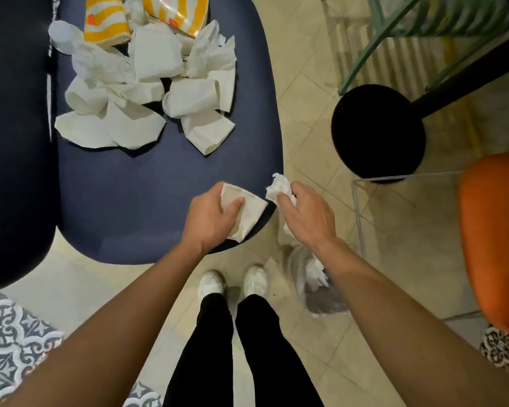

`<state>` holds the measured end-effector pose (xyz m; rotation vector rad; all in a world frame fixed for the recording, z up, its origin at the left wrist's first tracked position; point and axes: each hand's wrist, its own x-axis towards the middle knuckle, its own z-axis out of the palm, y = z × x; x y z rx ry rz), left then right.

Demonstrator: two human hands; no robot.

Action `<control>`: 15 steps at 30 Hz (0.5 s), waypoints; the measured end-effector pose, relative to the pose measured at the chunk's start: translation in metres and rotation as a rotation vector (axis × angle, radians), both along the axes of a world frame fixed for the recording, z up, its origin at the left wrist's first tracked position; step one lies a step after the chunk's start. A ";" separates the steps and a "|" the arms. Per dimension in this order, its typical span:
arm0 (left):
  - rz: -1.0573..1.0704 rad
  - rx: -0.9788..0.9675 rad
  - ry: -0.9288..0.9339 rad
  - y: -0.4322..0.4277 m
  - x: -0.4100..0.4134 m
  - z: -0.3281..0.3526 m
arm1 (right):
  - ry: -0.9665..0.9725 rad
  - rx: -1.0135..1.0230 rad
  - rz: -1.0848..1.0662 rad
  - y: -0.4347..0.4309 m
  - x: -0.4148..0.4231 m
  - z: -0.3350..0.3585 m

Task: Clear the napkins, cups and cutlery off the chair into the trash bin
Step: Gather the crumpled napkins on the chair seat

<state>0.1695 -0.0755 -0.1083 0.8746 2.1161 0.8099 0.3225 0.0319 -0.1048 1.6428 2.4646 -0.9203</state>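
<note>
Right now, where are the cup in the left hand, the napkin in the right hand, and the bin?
cup (252,211): head view, its flattened side.
napkin (279,186): head view, its crumpled top.
bin (326,302): head view, its plastic liner.

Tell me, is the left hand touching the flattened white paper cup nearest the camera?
Touching. The head view shows the left hand gripping the flattened paper cup, with the thumb lying across its face.

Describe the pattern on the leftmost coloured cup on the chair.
The cup has yellow-orange and white stripes; head view.
</note>
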 end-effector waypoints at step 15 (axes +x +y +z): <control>-0.107 -0.158 -0.144 0.011 0.174 -0.060 | -0.095 -0.168 -0.064 -0.002 0.172 -0.073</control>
